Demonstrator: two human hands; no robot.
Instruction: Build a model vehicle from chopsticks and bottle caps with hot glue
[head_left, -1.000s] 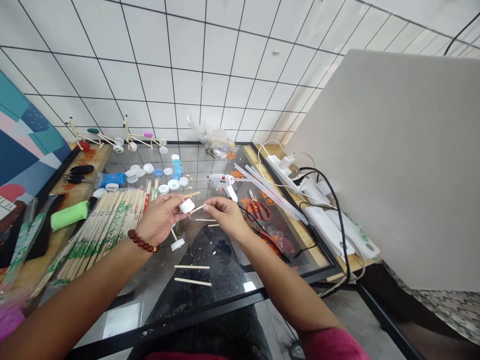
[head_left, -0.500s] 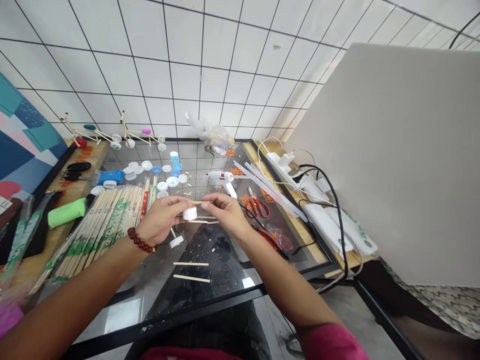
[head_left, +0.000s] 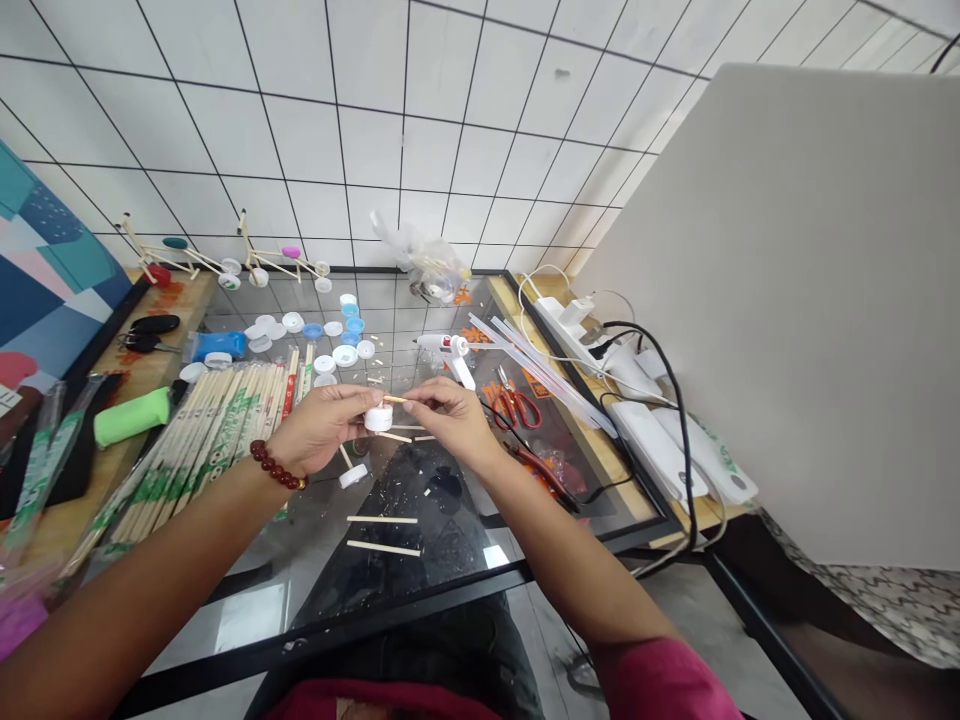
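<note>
My left hand (head_left: 330,425) is closed, pinching white bottle caps (head_left: 379,418) that look joined together. A short wooden stick (head_left: 395,400) spans the gap above the caps, and my right hand (head_left: 444,412) pinches its right end. Whether the stick touches the caps I cannot tell. Below my left hand, another white cap (head_left: 352,476) with a stick attached lies on the glass table. Two cut sticks (head_left: 382,520) lie side by side nearer to me. More stick pieces are partly hidden behind my hands.
A white glue gun (head_left: 450,350) stands beyond my right hand, with glue sticks (head_left: 525,365), red-handled scissors (head_left: 517,408) and pliers (head_left: 544,475) to the right. Packed chopsticks (head_left: 202,450) cover the left side. Loose caps (head_left: 345,355) and stick-built models (head_left: 270,260) are farther back.
Both hands keep their pinch on the caps and the stick, with only a slight shift. The camera view has tilted a little.
</note>
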